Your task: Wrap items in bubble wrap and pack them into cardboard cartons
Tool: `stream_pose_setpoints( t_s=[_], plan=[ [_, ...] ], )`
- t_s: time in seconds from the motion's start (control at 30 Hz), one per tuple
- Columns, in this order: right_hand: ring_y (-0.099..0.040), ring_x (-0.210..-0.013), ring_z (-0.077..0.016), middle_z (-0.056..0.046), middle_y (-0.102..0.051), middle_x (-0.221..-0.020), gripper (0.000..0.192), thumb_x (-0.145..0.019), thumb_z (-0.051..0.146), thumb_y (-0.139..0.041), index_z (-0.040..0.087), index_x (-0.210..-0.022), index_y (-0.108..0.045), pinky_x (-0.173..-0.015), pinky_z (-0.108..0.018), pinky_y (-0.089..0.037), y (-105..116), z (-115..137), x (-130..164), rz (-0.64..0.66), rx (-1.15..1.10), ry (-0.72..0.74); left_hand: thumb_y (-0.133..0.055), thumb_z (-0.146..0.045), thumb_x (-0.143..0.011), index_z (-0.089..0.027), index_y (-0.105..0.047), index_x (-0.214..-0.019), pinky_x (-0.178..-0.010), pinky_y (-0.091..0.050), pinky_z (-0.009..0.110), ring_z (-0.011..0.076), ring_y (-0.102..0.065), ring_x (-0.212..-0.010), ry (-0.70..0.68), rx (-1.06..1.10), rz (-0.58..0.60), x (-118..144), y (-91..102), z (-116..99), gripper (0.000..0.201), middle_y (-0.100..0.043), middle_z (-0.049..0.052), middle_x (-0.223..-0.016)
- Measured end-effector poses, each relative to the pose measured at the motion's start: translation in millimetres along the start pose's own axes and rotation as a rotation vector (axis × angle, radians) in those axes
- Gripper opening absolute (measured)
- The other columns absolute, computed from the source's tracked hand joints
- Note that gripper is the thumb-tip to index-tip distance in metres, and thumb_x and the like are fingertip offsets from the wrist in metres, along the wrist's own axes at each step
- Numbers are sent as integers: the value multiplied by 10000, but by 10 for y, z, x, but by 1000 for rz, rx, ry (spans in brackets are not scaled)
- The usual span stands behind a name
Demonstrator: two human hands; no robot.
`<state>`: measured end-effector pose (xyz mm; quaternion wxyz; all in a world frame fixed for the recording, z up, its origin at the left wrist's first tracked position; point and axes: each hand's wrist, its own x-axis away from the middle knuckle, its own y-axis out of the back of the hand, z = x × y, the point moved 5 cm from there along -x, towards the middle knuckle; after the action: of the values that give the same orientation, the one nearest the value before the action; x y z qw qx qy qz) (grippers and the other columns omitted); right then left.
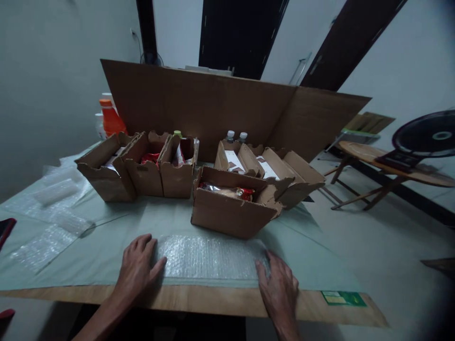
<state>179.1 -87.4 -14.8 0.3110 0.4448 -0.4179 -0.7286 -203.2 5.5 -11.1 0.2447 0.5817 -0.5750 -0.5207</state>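
1. At the far left we see loose bubble wrap pieces [53,222] lying on the pale table cover [117,246], with an orange bottle [111,118] behind them.
2. Next stand three open cardboard boxes [142,166] in a row, touching one another.
3. Our left hand [137,267] lies flat, fingers spread, pressing the left end of a bubble wrap sheet [209,258] near the table's front edge.
4. Just behind the sheet sits an open box [231,206] holding packets, with more open boxes [270,173] and two capped bottles [236,136] behind it.
5. Our right hand [279,284] rests flat, fingers open, on the sheet's right end.
6. A tall cardboard panel [220,106] stands behind everything.
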Motion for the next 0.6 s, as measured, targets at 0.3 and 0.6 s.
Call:
stream_pose_setpoints(
  t_s=[0.3,0.6],
  plan=[
    [-661,-829,-217,-61,-704,-883,238,-938,344,-452,224,-867,-644,-746,-329,-501,110,241,-20,-35,-359,72,-457,-260,-845,-231,-584,-777,-673,-504,323,201,-639,-688,50,262,81,-39,-1,-182,146,-662,11,-738],
    [-652,-901,-208,-63,-727,-971,217,-995,254,-466,205,-962,-675,-818,-356,-456,248,779,90,-129,-268,412,-493,-385,-851,-222,-549,-1245,-682,-551,303,212,-702,-768,149,176,49,-75,400,599,430,-717,22,-885]
  ],
)
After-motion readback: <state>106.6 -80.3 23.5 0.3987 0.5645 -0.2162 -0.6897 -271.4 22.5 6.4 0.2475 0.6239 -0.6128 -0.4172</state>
